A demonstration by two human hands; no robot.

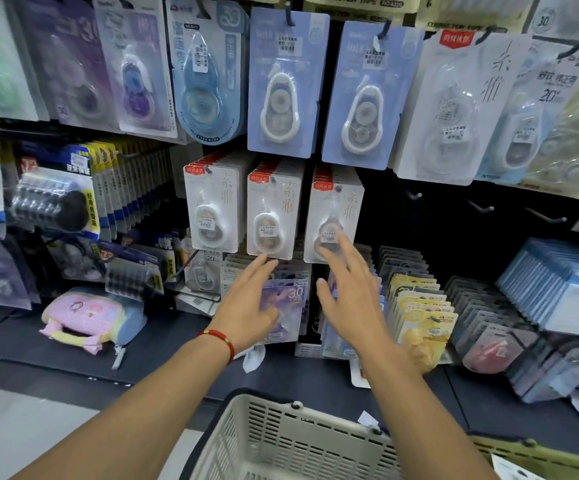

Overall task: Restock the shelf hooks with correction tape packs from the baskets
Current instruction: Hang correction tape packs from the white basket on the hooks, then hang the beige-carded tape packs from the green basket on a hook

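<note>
Head view, close, facing shelf (315,375)

White packs (270,209) with red corner tags hang in three rows; above them, pale blue cards (282,81) hold white dispensers. A pink, yellow and blue pouch (87,318) lies on the dark shelf (163,341). Yellow packs (419,306) stand at right. The slotted basket (281,441) is cream; a red bracelet (220,339) circles one wrist.
</note>
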